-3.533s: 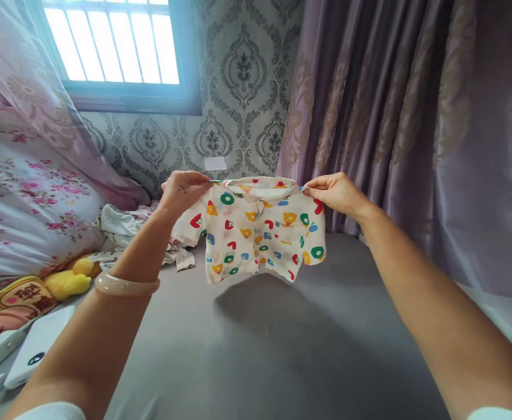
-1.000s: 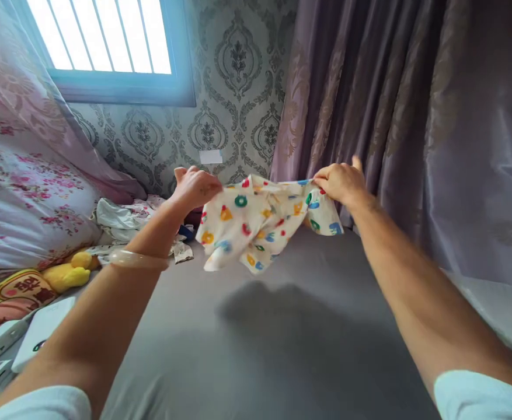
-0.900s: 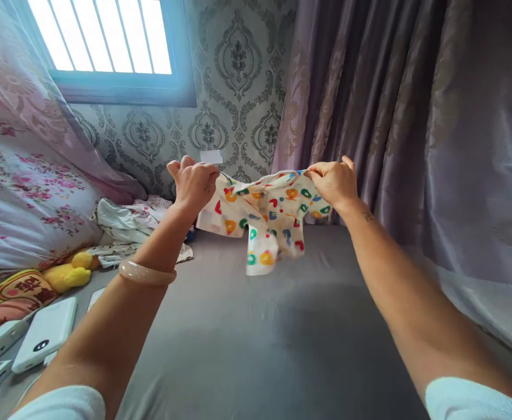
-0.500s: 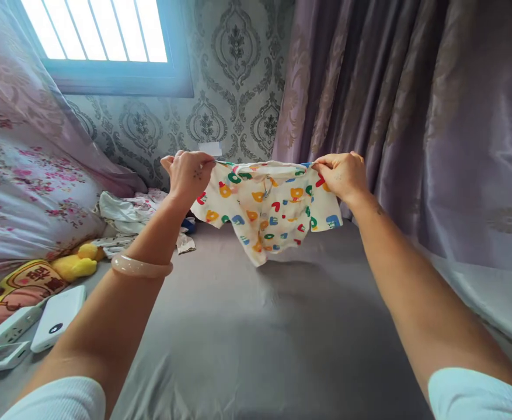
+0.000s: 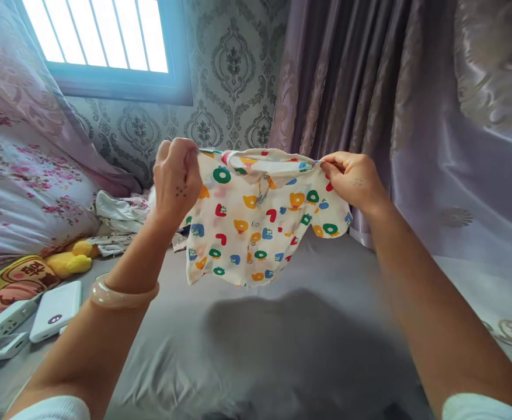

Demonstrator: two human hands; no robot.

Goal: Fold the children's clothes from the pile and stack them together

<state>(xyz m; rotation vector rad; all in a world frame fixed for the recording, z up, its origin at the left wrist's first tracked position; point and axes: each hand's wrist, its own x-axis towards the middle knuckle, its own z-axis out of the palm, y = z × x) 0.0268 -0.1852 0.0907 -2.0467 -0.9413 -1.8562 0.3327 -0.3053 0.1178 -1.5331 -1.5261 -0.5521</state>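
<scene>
A small short-sleeved shirt, cream with a colourful print, hangs spread out above the bed. Its collar is at the top, and a button front runs down the middle. My left hand is closed on the shoulder at the left, the sleeve there mostly hidden behind the hand and forearm. On the other side, the fingers of my right hand pinch the opposite shoulder, with that sleeve hanging below them. The shirt's lower edge is off the sheet and casts a shadow on it.
A grey sheet covers the bed. To the left lie a white power bank, a power strip, a yellow plush toy and crumpled clothes. Purple curtains hang at the right; a barred window is at upper left.
The shirt has swung out and opened flatter, its lower part now spread to the left. My left hand has moved slightly left and turned; my right hand has shifted slightly right.
</scene>
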